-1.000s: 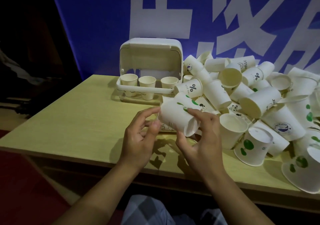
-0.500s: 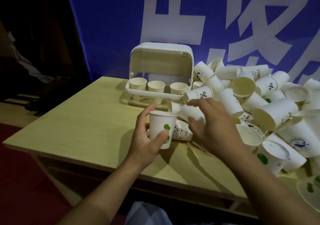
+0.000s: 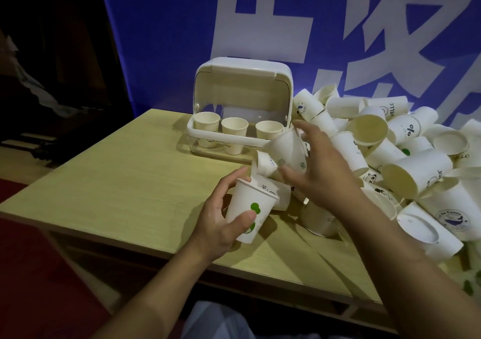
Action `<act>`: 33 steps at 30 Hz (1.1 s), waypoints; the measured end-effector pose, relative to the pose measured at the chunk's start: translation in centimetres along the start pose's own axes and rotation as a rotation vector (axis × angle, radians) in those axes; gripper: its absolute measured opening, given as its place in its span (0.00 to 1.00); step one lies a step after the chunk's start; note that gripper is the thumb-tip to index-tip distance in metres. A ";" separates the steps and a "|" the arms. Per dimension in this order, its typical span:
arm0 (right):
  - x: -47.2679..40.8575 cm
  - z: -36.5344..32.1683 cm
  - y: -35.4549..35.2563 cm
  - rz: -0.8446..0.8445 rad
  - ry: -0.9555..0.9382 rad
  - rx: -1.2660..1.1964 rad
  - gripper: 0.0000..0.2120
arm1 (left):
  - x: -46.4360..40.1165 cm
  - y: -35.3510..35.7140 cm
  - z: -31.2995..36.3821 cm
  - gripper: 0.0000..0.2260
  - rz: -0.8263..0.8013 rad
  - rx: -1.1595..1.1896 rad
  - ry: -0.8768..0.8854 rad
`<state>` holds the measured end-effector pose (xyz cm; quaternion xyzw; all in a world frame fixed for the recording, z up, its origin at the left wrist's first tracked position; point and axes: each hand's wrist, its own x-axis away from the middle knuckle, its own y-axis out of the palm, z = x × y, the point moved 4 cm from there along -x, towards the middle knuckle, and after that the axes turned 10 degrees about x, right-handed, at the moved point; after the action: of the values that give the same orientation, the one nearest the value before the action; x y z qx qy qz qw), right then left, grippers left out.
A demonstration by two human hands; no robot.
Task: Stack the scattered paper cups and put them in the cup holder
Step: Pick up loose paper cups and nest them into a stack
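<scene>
White paper, green-dotted: an upright cup point(image 3: 250, 212) sits clamped in the left hand point(image 3: 221, 224) near the table's point(image 3: 117, 182) front edge; the right hand point(image 3: 320, 172), fingers curled, seems to grip a tilted cup point(image 3: 287, 149) beside the pile point(image 3: 403, 161); the open cup holder point(image 3: 242, 99) stands far behind.

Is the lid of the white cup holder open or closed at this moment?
Open. The lid of the cup holder is swung up and back, so three cup stacks in its tray show from the front.
</scene>
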<state>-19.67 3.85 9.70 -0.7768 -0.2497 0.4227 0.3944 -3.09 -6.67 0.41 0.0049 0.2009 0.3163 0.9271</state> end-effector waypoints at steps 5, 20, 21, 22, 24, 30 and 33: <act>2.4 -3.0 0.3 -0.011 0.056 -0.510 0.39 | 0.2 -0.2 0.0 0.37 0.015 -0.044 0.038; 0.8 -4.1 2.8 -0.264 -0.265 0.282 0.23 | 1.0 -2.6 0.8 0.28 0.424 0.119 0.278; 0.3 -4.0 3.1 -0.338 -0.269 0.379 0.25 | 1.1 -2.8 0.8 0.28 0.444 0.146 0.280; -0.1 -3.9 3.6 -0.396 -0.269 0.446 0.26 | 1.1 -3.0 0.8 0.28 0.460 0.178 0.279; -0.7 -3.9 4.4 -0.480 -0.261 0.500 0.28 | 1.1 -3.3 0.7 0.28 0.481 0.237 0.265; -1.1 -3.5 5.9 -0.545 -0.221 0.436 0.35 | 1.0 -3.7 0.1 0.28 0.516 0.306 0.201; -1.1 -3.0 5.9 -0.505 -0.188 0.280 0.36 | 0.9 -3.7 -0.1 0.29 0.483 0.317 0.211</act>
<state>-17.36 -1.50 6.31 -0.5856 -0.4097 0.4116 0.5656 -0.28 -9.09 -0.50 0.1641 0.3361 0.4910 0.7868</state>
